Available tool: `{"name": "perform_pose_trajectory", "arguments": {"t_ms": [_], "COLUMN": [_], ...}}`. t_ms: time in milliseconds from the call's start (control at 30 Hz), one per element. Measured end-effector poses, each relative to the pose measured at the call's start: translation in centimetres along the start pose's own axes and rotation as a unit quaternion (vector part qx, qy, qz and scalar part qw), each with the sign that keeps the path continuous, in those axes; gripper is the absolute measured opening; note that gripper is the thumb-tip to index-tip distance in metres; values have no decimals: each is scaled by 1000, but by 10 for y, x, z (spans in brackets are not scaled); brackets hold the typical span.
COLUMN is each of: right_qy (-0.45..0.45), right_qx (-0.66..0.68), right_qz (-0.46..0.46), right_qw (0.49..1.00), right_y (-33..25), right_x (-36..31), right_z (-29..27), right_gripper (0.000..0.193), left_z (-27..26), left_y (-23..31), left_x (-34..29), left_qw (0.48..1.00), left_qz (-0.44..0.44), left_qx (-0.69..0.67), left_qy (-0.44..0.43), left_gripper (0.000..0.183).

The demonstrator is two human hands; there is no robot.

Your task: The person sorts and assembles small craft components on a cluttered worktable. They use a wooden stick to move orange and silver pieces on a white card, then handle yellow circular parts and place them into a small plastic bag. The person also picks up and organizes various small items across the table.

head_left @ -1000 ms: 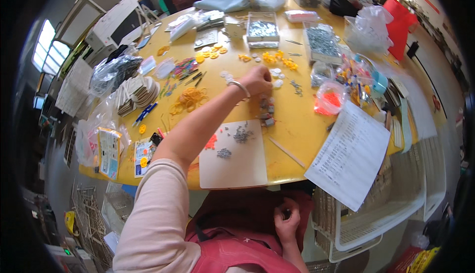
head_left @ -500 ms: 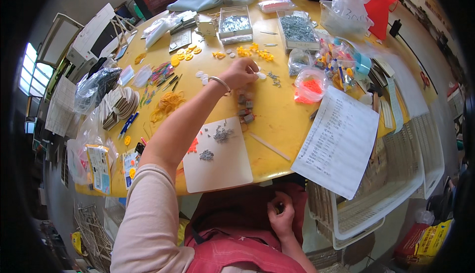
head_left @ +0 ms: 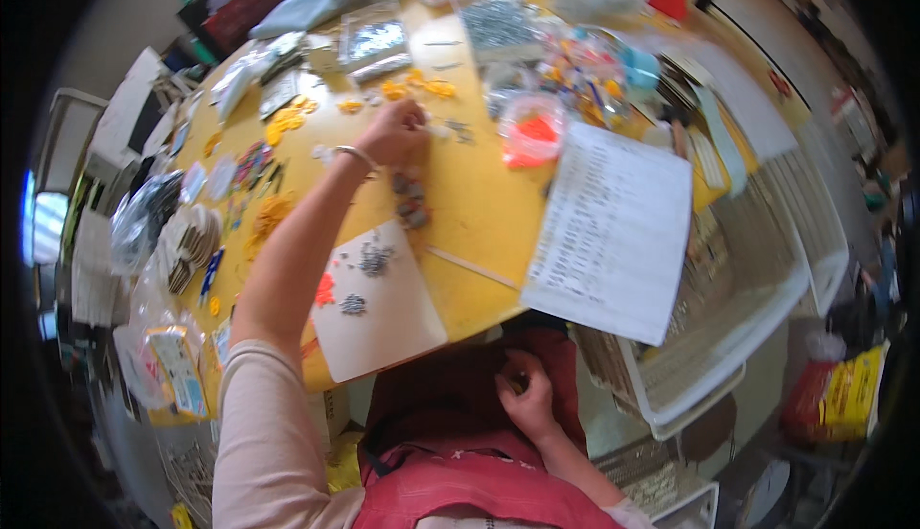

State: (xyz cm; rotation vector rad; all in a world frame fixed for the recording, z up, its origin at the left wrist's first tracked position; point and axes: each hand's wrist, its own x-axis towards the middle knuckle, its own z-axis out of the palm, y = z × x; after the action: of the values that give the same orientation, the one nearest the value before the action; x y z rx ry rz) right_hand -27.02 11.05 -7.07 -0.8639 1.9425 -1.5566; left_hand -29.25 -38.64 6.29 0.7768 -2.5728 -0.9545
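Observation:
My left hand (head_left: 395,132) reaches far across the round yellow table (head_left: 479,213), a thin bracelet (head_left: 356,155) on its wrist. Its fingers are bunched over small pale pieces (head_left: 443,130) on the tabletop; blur hides whether it holds one. A row of small grey parts (head_left: 412,199) lies just nearer than the hand. Below my forearm, a white card (head_left: 393,323) carries little grey and red bits. My right hand (head_left: 525,395) rests low in my lap by the red apron (head_left: 479,481), under the table's edge, fingers curled shut.
A printed paper sheet (head_left: 613,232) hangs over the table's near right edge. A thin stick (head_left: 474,268) lies beside it. A clear bag of orange pieces (head_left: 532,136), yellow pieces (head_left: 287,122) and bags of grey parts (head_left: 503,26) crowd the far side. A white wire basket (head_left: 728,337) stands at right.
The view has swung, so the table now sits higher and further left. My left hand stays over the same small pieces. My right hand remains in my lap.

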Motion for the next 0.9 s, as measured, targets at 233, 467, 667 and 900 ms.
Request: {"name": "perform_pose_trajectory", "arguments": {"t_ms": [233, 467, 667, 900], "right_qy": [-2, -12, -3, -16], "right_qx": [24, 33, 33, 58], "right_qz": [-12, -9, -30, 0], "right_qw": [1000, 999, 999, 998], "right_y": [-3, -7, -4, -16], "right_x": [0, 1, 0, -3], "right_z": [-1, -1, 0, -3], "right_gripper": [45, 45, 44, 45], "left_z": [-3, 2, 8, -21], "left_y": [19, 30, 25, 15], "left_x": [-10, -12, -8, -27], "left_qw": [997, 996, 997, 960], "left_qz": [29, 3, -30, -152], "left_qx": [58, 66, -51, -237], "left_qy": [30, 60, 50, 10], "left_gripper": [28, 23, 20, 18]}}
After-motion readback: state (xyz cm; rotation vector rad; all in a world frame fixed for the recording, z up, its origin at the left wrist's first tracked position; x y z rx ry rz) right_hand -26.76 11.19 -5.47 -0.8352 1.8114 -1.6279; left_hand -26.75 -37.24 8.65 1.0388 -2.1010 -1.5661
